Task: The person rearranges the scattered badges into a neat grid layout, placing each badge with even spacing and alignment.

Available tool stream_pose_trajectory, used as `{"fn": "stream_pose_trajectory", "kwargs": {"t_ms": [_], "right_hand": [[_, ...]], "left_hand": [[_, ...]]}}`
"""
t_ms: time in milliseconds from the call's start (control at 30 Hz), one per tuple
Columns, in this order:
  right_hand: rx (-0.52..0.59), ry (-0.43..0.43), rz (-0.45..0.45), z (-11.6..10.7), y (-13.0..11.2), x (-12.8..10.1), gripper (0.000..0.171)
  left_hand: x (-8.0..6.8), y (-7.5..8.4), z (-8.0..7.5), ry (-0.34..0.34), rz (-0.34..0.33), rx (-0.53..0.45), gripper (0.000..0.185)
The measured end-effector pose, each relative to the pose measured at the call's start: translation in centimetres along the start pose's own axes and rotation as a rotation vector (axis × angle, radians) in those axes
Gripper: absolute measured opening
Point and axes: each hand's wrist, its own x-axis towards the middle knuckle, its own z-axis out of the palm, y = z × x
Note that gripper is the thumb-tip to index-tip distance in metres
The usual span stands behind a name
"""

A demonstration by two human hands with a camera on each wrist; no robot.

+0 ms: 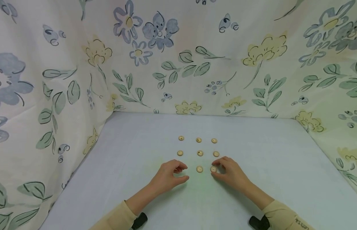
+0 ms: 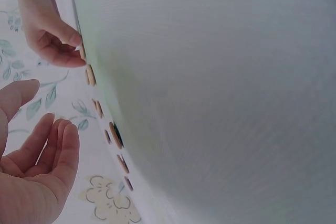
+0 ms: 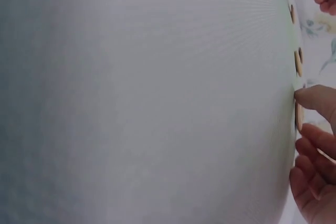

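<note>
Button [image 1: 213, 169], round, wooden | right hand [image 1: 231, 174] pinches it | left hand [image 1: 167, 176] loosely curled, empty

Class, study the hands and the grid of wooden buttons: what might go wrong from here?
1. The right hand pinches the near-right button; a slip could knock the near-middle button close beside it out of line.
2. The left hand hovers curled by the grid's near-left corner and might brush the left-column button.
</note>
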Motion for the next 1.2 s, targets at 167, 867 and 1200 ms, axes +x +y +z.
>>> {"fn": "stream_pose_trajectory", "kwargs": {"t_ms": [167, 867, 1200], "right_hand": [[0.015, -0.009, 0.007, -0.06, 0.0, 0.0, 0.028], [-0.001, 0.016, -0.029, 0.14, 0.14, 0.0, 0.019], [-0.098, 0.036, -0.105, 0.21, -0.16, 0.05, 0.016]], "left_hand": [[0.01, 0.08, -0.05, 0.002, -0.008, -0.003, 0.025], [0.06, 0.06, 0.09, -0.013, -0.026, -0.009, 0.026], [0.23, 0.3, 0.07, -0.008, -0.031, -0.02, 0.026]]}}
